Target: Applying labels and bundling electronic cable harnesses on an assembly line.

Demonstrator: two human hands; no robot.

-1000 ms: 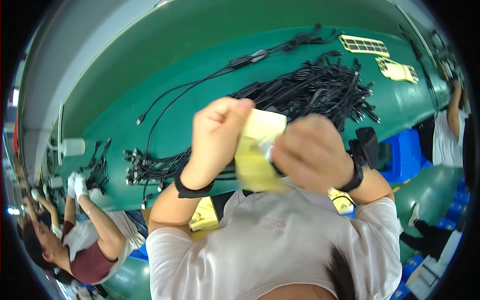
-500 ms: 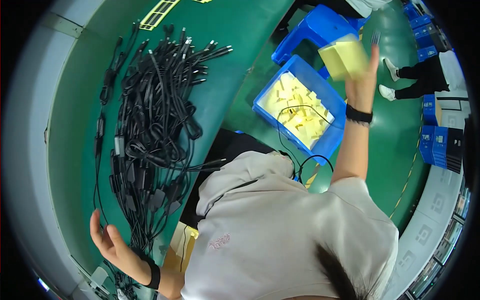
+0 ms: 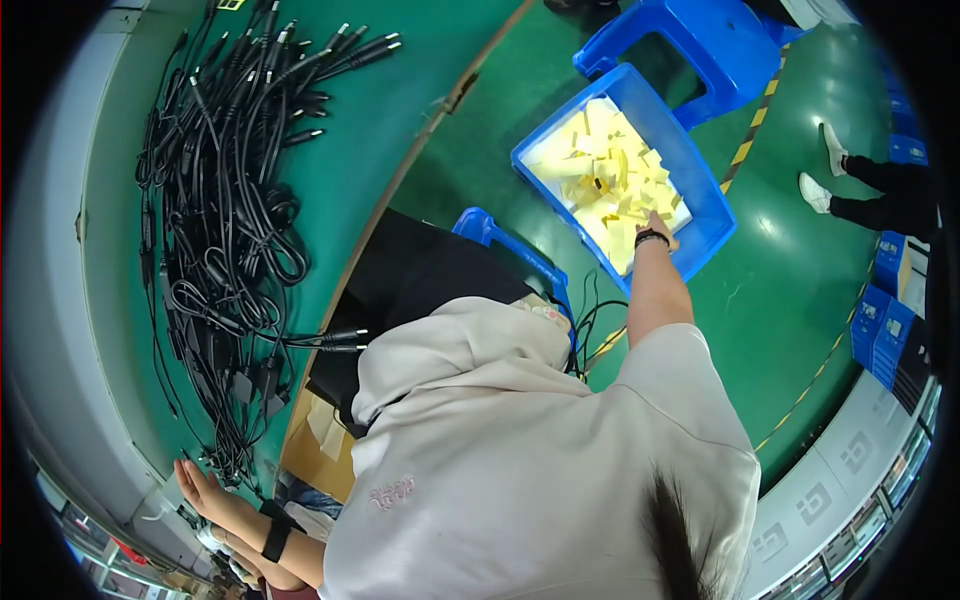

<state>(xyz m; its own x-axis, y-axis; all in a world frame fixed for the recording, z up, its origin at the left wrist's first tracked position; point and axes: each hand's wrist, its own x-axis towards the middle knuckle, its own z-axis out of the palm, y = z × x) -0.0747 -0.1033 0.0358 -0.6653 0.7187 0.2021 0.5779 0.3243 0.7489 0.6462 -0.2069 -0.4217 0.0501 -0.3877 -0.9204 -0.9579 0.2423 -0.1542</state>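
My left hand (image 3: 205, 492) is beside the near end of the green worktable, palm up with its fingers stretched out and nothing in it. Close to it lie the thin ends of a big heap of black cables (image 3: 225, 230) with metal-tipped plugs. On the other side, my right arm reaches down into a blue plastic bin (image 3: 700, 205) filled with pale yellow paper pieces (image 3: 615, 170). My right hand (image 3: 660, 228) is low over the papers at the bin's near side. Its fingers are partly hidden, so any grip on a piece cannot be made out.
A blue stool (image 3: 700, 40) stands beyond the bin, and another blue stool (image 3: 480, 228) is partly under the table. Loose black cables (image 3: 590, 320) hang by the bin. A person in dark trousers (image 3: 880, 190) stands at right. Another person's arm (image 3: 250, 565) shows below my left hand.
My right hand has come down from above the floor into the bin; the yellow paper it held up no longer shows in it. The view has shifted, and my left hand sits lower.
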